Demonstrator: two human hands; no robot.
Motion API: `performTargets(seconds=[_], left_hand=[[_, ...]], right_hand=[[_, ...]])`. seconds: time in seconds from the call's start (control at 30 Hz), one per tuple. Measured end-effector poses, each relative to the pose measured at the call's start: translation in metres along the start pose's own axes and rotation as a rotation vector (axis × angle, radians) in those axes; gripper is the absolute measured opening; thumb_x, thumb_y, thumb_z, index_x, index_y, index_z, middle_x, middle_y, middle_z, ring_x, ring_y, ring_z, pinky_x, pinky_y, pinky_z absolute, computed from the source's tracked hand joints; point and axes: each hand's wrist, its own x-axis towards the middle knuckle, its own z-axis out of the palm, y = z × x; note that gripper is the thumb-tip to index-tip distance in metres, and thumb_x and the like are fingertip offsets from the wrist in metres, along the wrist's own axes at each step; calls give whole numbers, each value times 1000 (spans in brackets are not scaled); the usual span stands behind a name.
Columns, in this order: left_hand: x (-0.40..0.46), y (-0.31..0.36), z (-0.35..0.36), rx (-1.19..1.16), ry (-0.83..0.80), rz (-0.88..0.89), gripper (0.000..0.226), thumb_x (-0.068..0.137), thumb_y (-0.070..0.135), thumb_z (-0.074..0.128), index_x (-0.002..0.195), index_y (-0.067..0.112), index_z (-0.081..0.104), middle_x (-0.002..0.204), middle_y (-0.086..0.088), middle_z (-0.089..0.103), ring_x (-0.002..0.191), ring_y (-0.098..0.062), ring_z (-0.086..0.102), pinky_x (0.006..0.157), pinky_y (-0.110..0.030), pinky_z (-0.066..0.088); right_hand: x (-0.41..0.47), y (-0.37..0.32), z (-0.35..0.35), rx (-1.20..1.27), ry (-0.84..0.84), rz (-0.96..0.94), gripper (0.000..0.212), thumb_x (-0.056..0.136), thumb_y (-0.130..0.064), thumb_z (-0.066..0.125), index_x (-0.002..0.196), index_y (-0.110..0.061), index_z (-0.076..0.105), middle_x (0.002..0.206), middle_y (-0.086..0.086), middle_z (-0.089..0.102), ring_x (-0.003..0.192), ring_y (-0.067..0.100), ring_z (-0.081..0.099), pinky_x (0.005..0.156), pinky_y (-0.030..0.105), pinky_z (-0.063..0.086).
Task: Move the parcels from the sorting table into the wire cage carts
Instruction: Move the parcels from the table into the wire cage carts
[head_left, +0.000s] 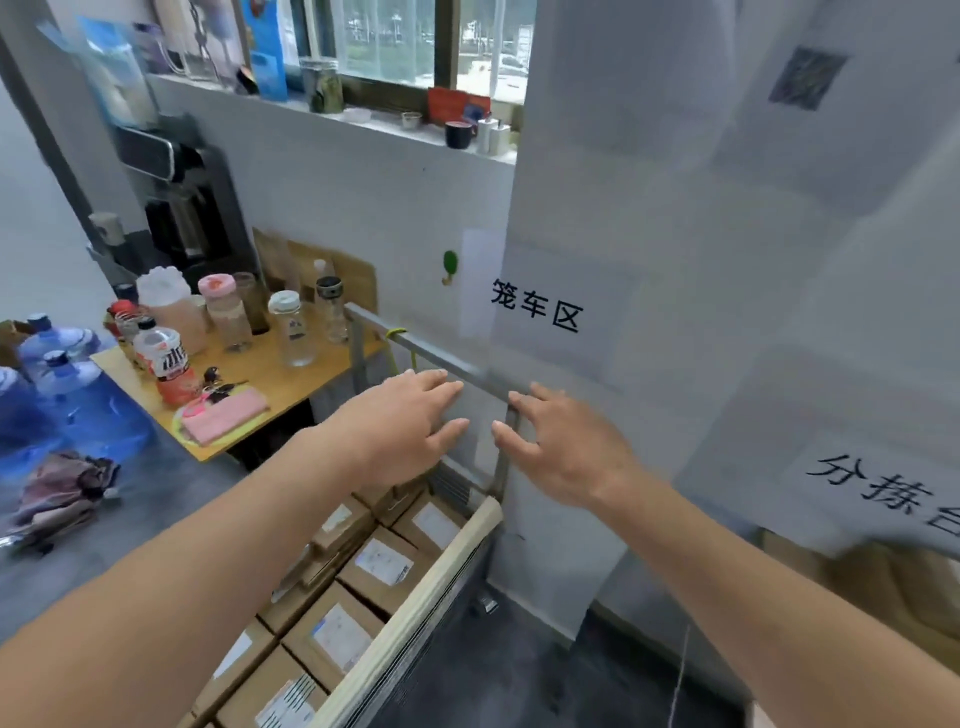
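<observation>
Several brown cardboard parcels (382, 566) with white labels lie packed inside the wire cage cart (441, 566), which stands against the white wall. Both my arms reach out over the cart. My left hand (410, 423) hovers above the parcels with its fingers straight and holds nothing. My right hand (558, 444) is beside it, fingers spread and relaxed, near the cart's metal top rail (447, 361). A brown edge of the sorting table (878, 587) shows at the far right under a paper sign.
A wooden side table (260, 371) at the left carries bottles and jars. Blue water jugs (72, 400) and a cloth heap sit on the floor further left. Paper signs hang on the wall. Dark floor lies right of the cart.
</observation>
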Motion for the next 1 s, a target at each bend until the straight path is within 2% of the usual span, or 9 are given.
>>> performTargets(seconds=[0.13, 0.27, 0.53, 0.7, 0.83, 1.0], left_hand=[[21, 34, -12, 12, 7, 125, 67, 106, 58, 32, 163, 26, 22, 170, 1, 20, 156, -22, 19, 126, -42, 23], [37, 65, -24, 42, 17, 275, 63, 108, 52, 34, 162, 21, 26, 166, -2, 29, 153, -24, 26, 123, -38, 24], [59, 114, -29, 99, -31, 600, 64, 107, 57, 28, 163, 25, 22, 168, 2, 24, 153, -22, 25, 122, -40, 26], [61, 155, -33, 115, -63, 798, 56, 108, 53, 28, 155, 22, 35, 159, 2, 37, 147, -21, 32, 117, -41, 32], [63, 198, -28, 120, -67, 948, 56, 108, 52, 29, 154, 21, 36, 155, 1, 42, 143, -22, 38, 116, -43, 34], [66, 263, -21, 96, -67, 1068, 55, 107, 52, 32, 150, 21, 41, 151, 1, 46, 139, -24, 43, 111, -45, 40]], right_hand=[[-25, 20, -26, -1, 40, 105, 63, 103, -61, 40, 155, -25, 43, 158, 5, 43, 144, 27, 41, 115, 45, 39], [-47, 33, -41, 1, 83, 242, 62, 102, -61, 41, 150, -22, 49, 145, 4, 51, 134, 28, 50, 108, 46, 44], [-109, 32, -62, 96, 197, 583, 61, 104, -55, 43, 158, -26, 38, 166, 3, 33, 151, 26, 32, 120, 43, 29], [-155, 36, -66, 125, 283, 772, 59, 104, -53, 45, 154, -23, 44, 160, 5, 41, 147, 26, 38, 116, 42, 33], [-191, 52, -65, 106, 350, 879, 53, 102, -57, 48, 142, -24, 57, 140, 1, 57, 134, 26, 50, 105, 43, 44], [-235, 81, -70, 69, 409, 1015, 54, 102, -56, 49, 145, -23, 55, 150, 1, 53, 136, 24, 51, 109, 44, 45]])
